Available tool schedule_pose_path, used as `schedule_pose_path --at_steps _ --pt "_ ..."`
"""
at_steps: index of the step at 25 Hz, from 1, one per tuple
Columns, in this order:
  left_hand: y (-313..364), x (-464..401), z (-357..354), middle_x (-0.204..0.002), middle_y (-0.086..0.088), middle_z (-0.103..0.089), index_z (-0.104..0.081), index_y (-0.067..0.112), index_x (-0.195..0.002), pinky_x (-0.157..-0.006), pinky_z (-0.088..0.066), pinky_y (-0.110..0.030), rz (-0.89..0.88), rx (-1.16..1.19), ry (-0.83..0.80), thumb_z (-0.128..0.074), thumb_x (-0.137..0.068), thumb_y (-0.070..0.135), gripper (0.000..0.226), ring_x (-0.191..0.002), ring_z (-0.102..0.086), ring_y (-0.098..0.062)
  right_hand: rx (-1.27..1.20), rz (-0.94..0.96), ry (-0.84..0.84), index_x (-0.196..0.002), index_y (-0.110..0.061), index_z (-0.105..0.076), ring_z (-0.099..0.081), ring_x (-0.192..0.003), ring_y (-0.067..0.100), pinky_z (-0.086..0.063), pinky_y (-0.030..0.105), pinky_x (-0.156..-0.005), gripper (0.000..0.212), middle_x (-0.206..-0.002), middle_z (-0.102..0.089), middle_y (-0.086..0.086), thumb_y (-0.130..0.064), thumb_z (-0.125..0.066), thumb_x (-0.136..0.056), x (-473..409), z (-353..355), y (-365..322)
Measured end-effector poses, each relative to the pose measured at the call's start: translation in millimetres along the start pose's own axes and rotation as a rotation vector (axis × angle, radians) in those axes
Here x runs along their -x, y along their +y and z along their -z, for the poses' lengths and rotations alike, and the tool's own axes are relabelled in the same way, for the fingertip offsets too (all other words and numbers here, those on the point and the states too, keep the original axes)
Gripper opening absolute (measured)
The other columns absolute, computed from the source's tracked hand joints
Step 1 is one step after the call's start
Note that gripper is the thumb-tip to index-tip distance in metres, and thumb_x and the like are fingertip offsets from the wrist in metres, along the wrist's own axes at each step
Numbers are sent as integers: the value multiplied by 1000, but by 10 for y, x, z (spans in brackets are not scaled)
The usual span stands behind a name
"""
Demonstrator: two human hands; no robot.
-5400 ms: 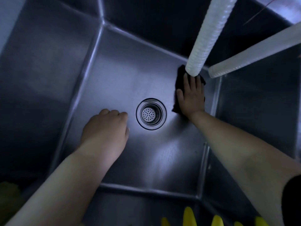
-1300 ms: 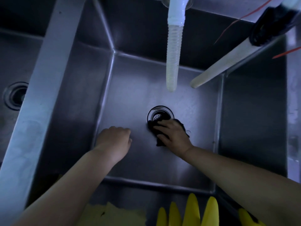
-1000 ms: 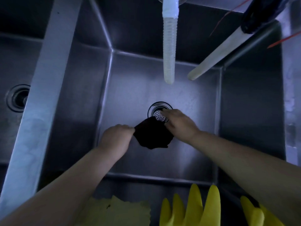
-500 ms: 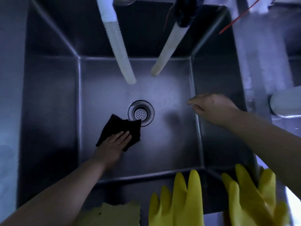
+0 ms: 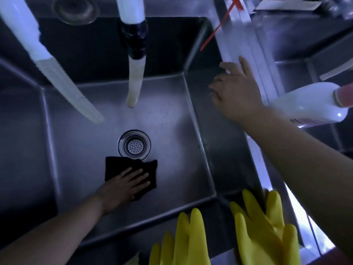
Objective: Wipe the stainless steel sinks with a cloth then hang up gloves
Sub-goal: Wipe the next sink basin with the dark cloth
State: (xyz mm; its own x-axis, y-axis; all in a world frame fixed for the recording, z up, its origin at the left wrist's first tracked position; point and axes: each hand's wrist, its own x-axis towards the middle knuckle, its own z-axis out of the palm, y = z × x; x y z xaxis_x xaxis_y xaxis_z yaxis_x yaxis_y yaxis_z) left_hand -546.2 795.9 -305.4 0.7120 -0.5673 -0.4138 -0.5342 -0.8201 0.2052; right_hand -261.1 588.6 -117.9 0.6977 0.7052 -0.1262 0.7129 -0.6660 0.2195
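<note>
The black cloth point(image 5: 131, 172) now lies flat on the sink point(image 5: 172, 131) floor just below the drain point(image 5: 134, 144), passed over to the left hand point(image 5: 126, 185), fingers spread pressing it, while the right hand point(image 5: 236, 92), open and empty, rests on the sink's right wall, so wiping carries on, the yellow gloves point(image 5: 225, 236) not yet hung.

No legible text, brand, number or sign anywhere. Faint dark marks on the white bottle point(image 5: 309, 104) at the right, near its lower edge, too blurred and small to read. Nothing printed on the yellow gloves point(image 5: 225, 234), the hoses point(image 5: 133, 81) or the steel of the sink point(image 5: 172, 131).
</note>
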Motion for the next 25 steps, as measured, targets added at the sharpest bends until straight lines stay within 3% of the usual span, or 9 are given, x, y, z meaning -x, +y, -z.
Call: schedule_pose_path --at_steps 3,4,6,8,11,15,18,21,25 --pt "261 -337 153 -147 7 -39 -40 39 -138 -115 4 -45 -42 7 -55 -57 -83 46 58 -138 -31 -14 -6 -44 8 -109 -15 -69 -34 -134 27 -7 47 -117 29 -122 -61 7 -24 -48 -91 -117 -57 -9" --pt "276 -435 171 -152 6 -32 -34 39 -141 -112 13 -46 -32 42 -44 -50 -88 42 56 -141 -25 -15 -29 -57 2 -110 -14 -69 -36 -133 29 -13 48 -116 28 -128 -58 10 -22 -51 -90 -146 -72 -8" --pt "213 -674 124 -159 5 0 -7 35 -148 -106 28 -42 -33 139 -102 -33 -99 35 55 -146 5 -18 -66 -74 1 -111 -12 -68 -37 -133 32 -19 48 -114 27 -133 -53 14 -19 -55 -89 -172 -112 -10" --pt "75 -936 129 -158 5 11 3 33 -148 -106 25 -39 27 188 -65 -27 -101 35 56 -144 15 -19 -68 -75 1 -111 -9 -68 -36 -134 34 -19 49 -114 27 -135 -51 17 -14 -57 -88 -180 -139 -2" --pt "-285 -1414 321 -158 4 7 3 31 -149 -113 16 -40 155 190 79 -27 -100 38 57 -145 12 -20 -93 -48 30 -104 -2 -70 -35 -134 37 -12 49 -115 24 -129 -55 21 -1 -58 -84 -184 -192 27" --pt "-1035 -2003 668 -159 -1 9 7 24 -149 -114 12 -39 346 141 163 -29 -97 47 67 -145 12 -21 -137 -13 70 -96 -11 -71 -19 -144 28 9 37 -117 24 -113 -64 10 -14 -48 -93 -210 -275 99" --pt "-1354 -2278 799 -158 -7 13 11 18 -148 -113 14 -41 492 161 201 -32 -94 53 78 -144 15 -24 -110 -9 117 -96 -10 -71 -25 -142 30 6 40 -117 25 -109 -65 12 -11 -46 -92 -207 -321 89" --pt "-1197 -2490 857 -158 -12 6 5 14 -149 -114 11 -44 540 198 288 -29 -95 50 73 -145 10 -28 -137 -89 128 -105 -5 -69 -29 -138 32 -2 45 -117 25 -126 -58 17 -4 -50 -89 -211 -333 72" --pt "-627 -2605 736 -157 -17 -4 -2 4 -148 -115 9 -46 489 155 317 -24 -96 51 74 -145 3 -30 -67 -48 54 -105 -15 -67 -13 -145 24 11 42 -116 30 -120 -60 6 -14 -39 -96 -204 -336 78"
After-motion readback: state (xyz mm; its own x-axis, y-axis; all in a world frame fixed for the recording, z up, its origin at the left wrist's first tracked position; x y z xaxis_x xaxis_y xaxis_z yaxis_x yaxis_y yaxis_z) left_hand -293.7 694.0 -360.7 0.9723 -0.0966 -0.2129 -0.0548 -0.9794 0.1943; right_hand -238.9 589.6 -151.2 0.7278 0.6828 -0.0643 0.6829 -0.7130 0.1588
